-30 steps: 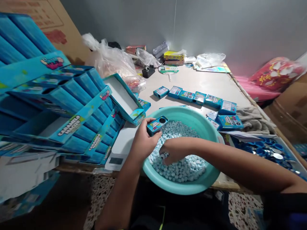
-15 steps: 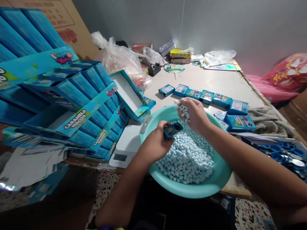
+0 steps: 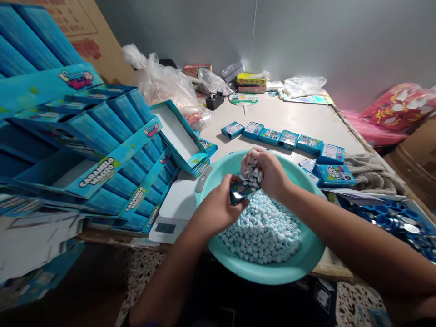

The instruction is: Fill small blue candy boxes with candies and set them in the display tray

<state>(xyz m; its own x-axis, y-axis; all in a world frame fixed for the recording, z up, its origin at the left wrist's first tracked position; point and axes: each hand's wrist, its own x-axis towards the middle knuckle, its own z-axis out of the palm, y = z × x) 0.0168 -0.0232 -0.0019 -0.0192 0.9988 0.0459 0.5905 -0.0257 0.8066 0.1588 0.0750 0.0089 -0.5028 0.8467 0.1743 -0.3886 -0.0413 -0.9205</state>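
A turquoise plastic basin (image 3: 272,272) holds a heap of small pale blue and white candies (image 3: 262,231). Over the heap, my left hand (image 3: 221,202) grips a small blue candy box (image 3: 238,193), tilted, with its printed side up. My right hand (image 3: 269,172) is closed around a handful of candies (image 3: 254,175), right at the end of that box. Some of these candies lie against the box's end, whose opening they cover. Whether any are dropping inside I cannot tell.
Several blue candy boxes (image 3: 288,139) form a curved row behind the basin. Blue display cartons (image 3: 112,154) are stacked at left beside a white scale (image 3: 173,213). A grey cloth (image 3: 368,172) and a tray of blue plastic rings (image 3: 391,213) are at right; plastic bags (image 3: 163,81) lie behind.
My right hand has come down and left with its handful of candies, meeting the box's open end. The left hand still holds the box. The view has shifted slightly.
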